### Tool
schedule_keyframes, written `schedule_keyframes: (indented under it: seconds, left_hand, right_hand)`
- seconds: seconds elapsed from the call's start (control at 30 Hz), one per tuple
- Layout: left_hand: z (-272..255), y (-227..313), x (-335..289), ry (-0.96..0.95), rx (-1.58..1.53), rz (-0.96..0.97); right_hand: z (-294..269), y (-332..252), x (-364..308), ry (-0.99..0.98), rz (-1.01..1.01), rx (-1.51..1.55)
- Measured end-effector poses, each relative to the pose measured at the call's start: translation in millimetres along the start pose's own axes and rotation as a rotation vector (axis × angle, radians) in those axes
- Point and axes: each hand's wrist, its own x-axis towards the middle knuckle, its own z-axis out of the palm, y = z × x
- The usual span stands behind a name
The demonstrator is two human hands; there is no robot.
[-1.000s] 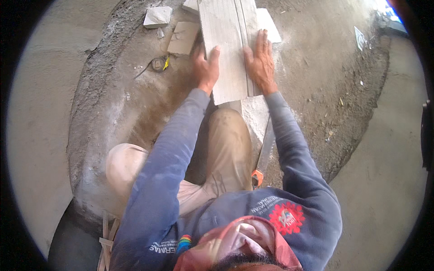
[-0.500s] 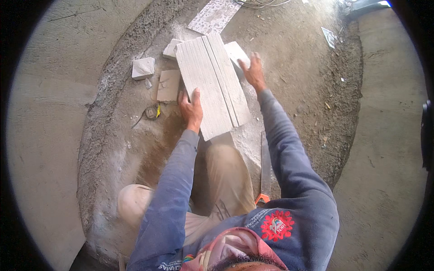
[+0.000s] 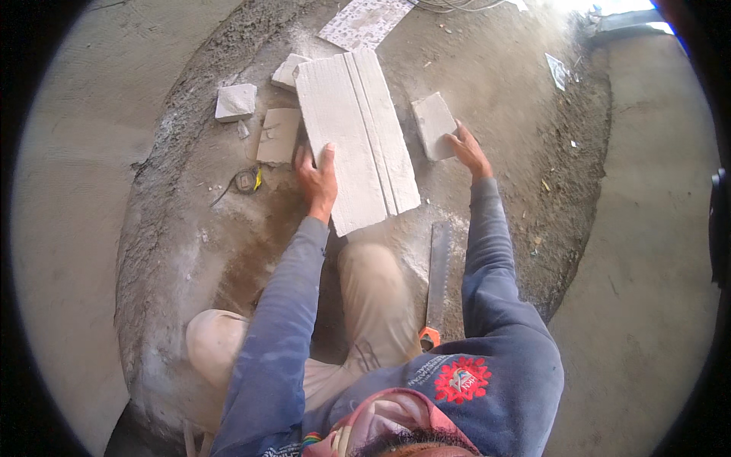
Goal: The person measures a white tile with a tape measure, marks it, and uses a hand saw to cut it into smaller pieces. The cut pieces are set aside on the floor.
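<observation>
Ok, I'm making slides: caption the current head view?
The person's left grip holds a grooved block, the right grip a smaller block.

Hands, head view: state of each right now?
Left hand: holding the long grooved block by its left edge, thumb on top.
Right hand: holding the small block by its right edge.

On my feed the light is diffuse and fairly bright, strongest at the far right, where a glare (image 3: 620, 7) burns white with a bluish fringe. The large pale block (image 3: 335, 137) looks slightly washed out (its grooves (image 3: 368, 129) read clearly, though). Shadows fall soft. Floor (image 3: 502, 99) texture blurs, bending toward a black rim.
</observation>
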Motion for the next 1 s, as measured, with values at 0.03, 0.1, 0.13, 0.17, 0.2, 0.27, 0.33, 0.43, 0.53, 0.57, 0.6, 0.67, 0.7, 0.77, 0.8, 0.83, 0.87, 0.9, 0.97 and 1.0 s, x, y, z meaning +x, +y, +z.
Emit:
schedule_keyframes:
  seconds: [0.03,0.1,0.13,0.17,0.2,0.27,0.33,0.43,0.53,0.57,0.6,0.67,0.7,0.77,0.8,0.83,0.87,0.9,0.97,1.0]
  left_hand:
    - [6,1,0,-0.022,-0.026,-0.007]
    - [19,11,-11,-0.085,-0.069,-0.02]
    - [8,8,-8,-0.05,0.002,-0.031]
    - [-9,2,-1,0.003,0.087,-0.04]
    - [-16,1,2,0.041,0.144,-0.052]
    - [-4,7,1,-0.006,0.068,-0.028]
    - [1,12,-3,-0.035,0.016,-0.041]
    - [-1,22,-9,-0.06,-0.01,-0.099]
    - [2,25,-10,-0.039,-0.058,-0.103]
    - [1,16,-5,0.008,-0.068,-0.072]
    - [0,8,-1,0.054,-0.078,-0.041]
    - [4,12,-12,0.004,-0.127,-0.056]
    - [0,7,-10,-0.01,-0.141,-0.064]
    - [-5,-1,2,0.009,-0.193,-0.052]
    - [-3,-1,-3,0.011,-0.191,-0.052]
    - [-3,2,-4,0.022,-0.185,-0.045]
    - [-2,6,-3,0.031,-0.186,-0.036]
    - [-3,9,-4,0.016,-0.18,-0.043]
    - [0,20,-9,-0.017,-0.187,-0.059]
    - [3,22,-13,-0.038,-0.179,-0.085]
  right_hand:
    - [-5,10,-3,0.136,0.019,-0.108]
    - [0,37,-13,0.403,0.077,-0.323]
    - [26,15,-6,0.323,0.122,-0.428]
    - [54,-28,-1,0.232,0.146,-0.521]
    - [65,-57,0,0.158,0.177,-0.639]
    - [57,-37,16,0.318,0.228,-0.531]
    - [54,-34,34,0.46,0.282,-0.43]
    - [53,-46,36,0.478,0.352,-0.398]
    - [39,-66,25,0.432,0.345,-0.376]
    - [37,-81,26,0.415,0.303,-0.393]
    - [34,-96,26,0.399,0.262,-0.411]
    - [16,-121,1,0.447,0.055,-0.489]
    - [16,-151,-11,0.464,-0.074,-0.51]
    - [15,-220,-26,0.603,-0.43,-0.572]
    - [14,-244,-33,0.608,-0.468,-0.56]
    - [16,-269,-35,0.615,-0.515,-0.54]
    - [20,-285,-34,0.624,-0.563,-0.525]
    - [29,-289,-29,0.579,-0.517,-0.549]
    - [48,-280,-14,0.491,-0.426,-0.612]
    - [66,-259,-6,0.47,-0.349,-0.788]
